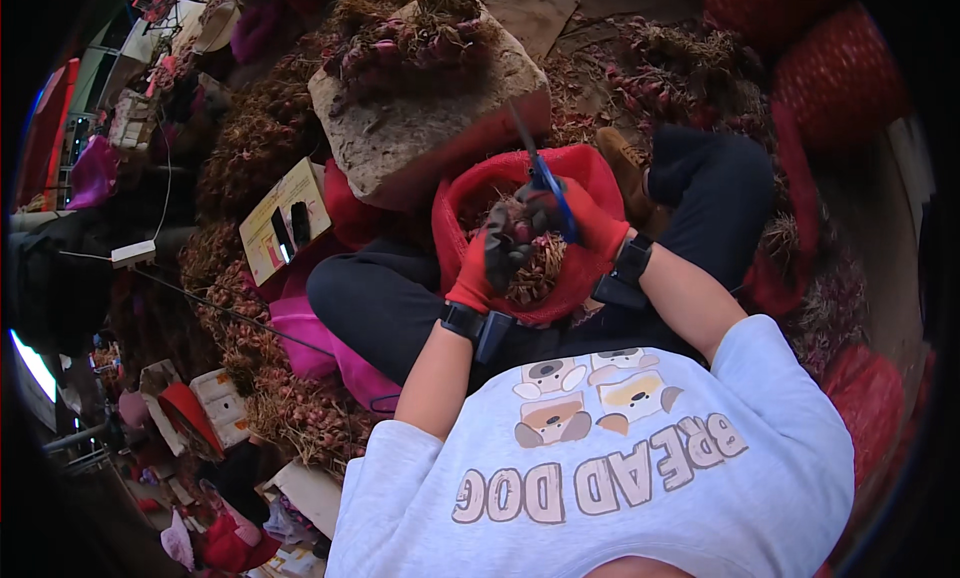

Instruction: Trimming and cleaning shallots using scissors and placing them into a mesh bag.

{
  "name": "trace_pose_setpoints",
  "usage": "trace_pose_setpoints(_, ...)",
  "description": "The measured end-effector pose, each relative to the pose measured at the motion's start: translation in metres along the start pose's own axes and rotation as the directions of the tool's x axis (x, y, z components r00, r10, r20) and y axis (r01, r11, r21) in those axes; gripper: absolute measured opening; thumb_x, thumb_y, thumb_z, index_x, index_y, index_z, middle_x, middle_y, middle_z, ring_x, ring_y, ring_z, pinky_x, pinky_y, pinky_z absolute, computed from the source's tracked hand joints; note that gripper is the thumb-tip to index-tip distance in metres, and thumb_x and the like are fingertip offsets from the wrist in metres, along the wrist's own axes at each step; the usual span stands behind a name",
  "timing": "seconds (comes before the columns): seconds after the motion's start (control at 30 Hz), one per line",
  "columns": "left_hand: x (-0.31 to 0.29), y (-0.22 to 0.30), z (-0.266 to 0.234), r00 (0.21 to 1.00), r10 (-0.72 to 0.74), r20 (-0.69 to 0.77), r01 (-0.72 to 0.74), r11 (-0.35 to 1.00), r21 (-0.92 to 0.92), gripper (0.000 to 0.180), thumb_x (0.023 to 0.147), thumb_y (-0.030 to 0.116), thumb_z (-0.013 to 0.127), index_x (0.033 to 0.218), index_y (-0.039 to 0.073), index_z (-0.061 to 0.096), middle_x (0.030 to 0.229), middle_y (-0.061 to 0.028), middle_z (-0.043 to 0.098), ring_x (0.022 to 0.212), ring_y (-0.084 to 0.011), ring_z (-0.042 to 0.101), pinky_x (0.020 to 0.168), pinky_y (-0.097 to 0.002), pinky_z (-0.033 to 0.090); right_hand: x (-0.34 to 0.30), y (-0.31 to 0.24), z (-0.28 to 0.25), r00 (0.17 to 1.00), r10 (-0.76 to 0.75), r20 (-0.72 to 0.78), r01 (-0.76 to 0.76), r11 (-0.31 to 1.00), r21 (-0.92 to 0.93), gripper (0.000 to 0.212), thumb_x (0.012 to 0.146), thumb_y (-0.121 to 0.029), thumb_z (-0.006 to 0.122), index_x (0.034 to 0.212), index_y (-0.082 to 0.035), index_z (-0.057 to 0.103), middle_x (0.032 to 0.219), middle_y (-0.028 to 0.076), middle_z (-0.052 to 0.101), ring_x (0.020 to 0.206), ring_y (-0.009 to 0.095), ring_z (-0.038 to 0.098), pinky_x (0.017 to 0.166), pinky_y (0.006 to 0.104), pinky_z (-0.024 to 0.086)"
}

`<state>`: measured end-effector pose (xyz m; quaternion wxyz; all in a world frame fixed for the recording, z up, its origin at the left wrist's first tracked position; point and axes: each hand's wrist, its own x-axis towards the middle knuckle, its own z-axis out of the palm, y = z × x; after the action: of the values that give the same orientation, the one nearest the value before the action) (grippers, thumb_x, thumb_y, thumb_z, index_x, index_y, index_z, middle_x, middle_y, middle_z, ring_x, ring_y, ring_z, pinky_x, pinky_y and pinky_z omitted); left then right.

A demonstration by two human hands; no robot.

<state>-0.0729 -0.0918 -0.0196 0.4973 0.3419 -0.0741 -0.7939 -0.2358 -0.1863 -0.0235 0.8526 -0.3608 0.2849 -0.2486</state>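
Though I cannot tell if my curled left hand [499,251] hides anything, my right hand [580,214] clamps scissors [542,172] above stringy bulbs [538,273] in a red mesh sack [597,170]

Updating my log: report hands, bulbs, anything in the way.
Right hand gripping blue-handled scissors; left hand at the bulbs, hold unclear. Bulbs inside red mesh sack. Pale block just beyond, not blocking hands.

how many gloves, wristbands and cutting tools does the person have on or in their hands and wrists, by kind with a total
Red-and-black gloves: 2, on the left hand and the right hand
Black wristbands: 2
Blue-handled cutting tool: 1, in the right hand
Total: 5
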Motion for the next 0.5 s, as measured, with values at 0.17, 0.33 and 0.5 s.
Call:
trace_pose_setpoints(0.17, 0.005, 0.010, -0.015, 0.982, -0.014, -0.189, -0.039, 0.961, -0.272, 0.026, 0.087, 0.043, 0.054, 0.098, 0.019, 0.059, 0.076, 0.0032, 0.060, 0.062, -0.0107, 0.058, 0.052, -0.0199, 0.049, -0.010, -0.027, 0.004, 0.982, -0.056, -0.178, -0.047, 0.848, -0.528, 0.027, 0.080, -0.035, 0.063, 0.091, -0.010, 0.063, 0.078, 0.003, 0.062, 0.070, 0.020, 0.062, 0.062, 0.0327, 0.049)
trace_pose_setpoints(0.33, 0.008, 0.019, -0.030, 0.934, 0.129, -0.334, -0.246, 0.909, -0.335, 0.020, 0.086, 0.034, 0.056, 0.097, 0.018, 0.060, 0.083, 0.0007, 0.062, 0.075, -0.0149, 0.061, 0.061, -0.0229, 0.053, -0.047, -0.054, 0.013, 0.907, -0.421, -0.031, -0.047, -0.027, -0.999, 0.038, 0.072, -0.047, 0.064, 0.088, -0.013, 0.065, 0.081, 0.012, 0.063, 0.077, 0.027, 0.062, 0.066, 0.0383, 0.048)
trace_pose_setpoints(0.5, 0.016, 0.014, -0.040, 0.932, 0.296, -0.210, -0.354, 0.868, -0.348, 0.020, 0.088, 0.027, 0.055, 0.103, 0.014, 0.058, 0.096, -0.0006, 0.062, 0.088, -0.0153, 0.060, 0.075, -0.0267, 0.053, -0.078, -0.051, 0.021, 0.930, -0.367, 0.030, -0.024, -0.142, -0.989, 0.035, 0.071, -0.044, 0.065, 0.087, -0.014, 0.064, 0.077, 0.008, 0.062, 0.071, 0.026, 0.062, 0.064, 0.0373, 0.048)
